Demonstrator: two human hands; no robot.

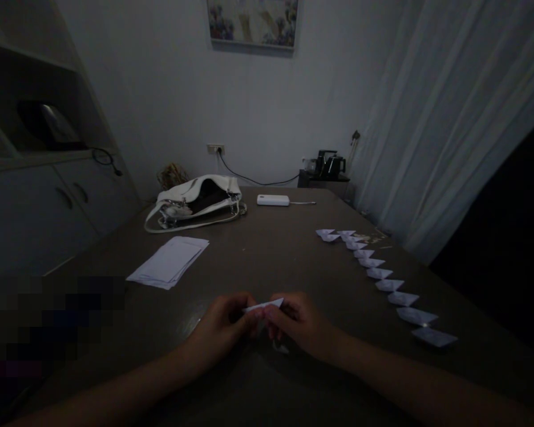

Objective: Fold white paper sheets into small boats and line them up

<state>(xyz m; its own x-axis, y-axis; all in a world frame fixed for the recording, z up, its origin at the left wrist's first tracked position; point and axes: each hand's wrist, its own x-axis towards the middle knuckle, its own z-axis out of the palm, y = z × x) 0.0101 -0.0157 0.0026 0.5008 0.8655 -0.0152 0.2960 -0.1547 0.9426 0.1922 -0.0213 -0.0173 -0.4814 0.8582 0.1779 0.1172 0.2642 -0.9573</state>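
Between my two hands, just above the near part of the table, is a small folded white paper [273, 303] with a pointed end to the right. My left hand [231, 317] pinches its left side, thumb toward me. On the right side, my right hand [299, 323] is closed on the same paper, its thumb near the left thumb. The fingers hide much of the lower fold. Along the right of the table runs a line of several folded paper boats [389, 284]. To the left lies a stack of white paper sheets [171, 261].
A white handbag [196, 198] stands open at the back left of the brown table [267, 255]. Behind the middle lies a white power bank [273, 200] with a short cable. A black kettle [333, 166] stands beyond the far edge. A white curtain [427, 118] hangs at right.
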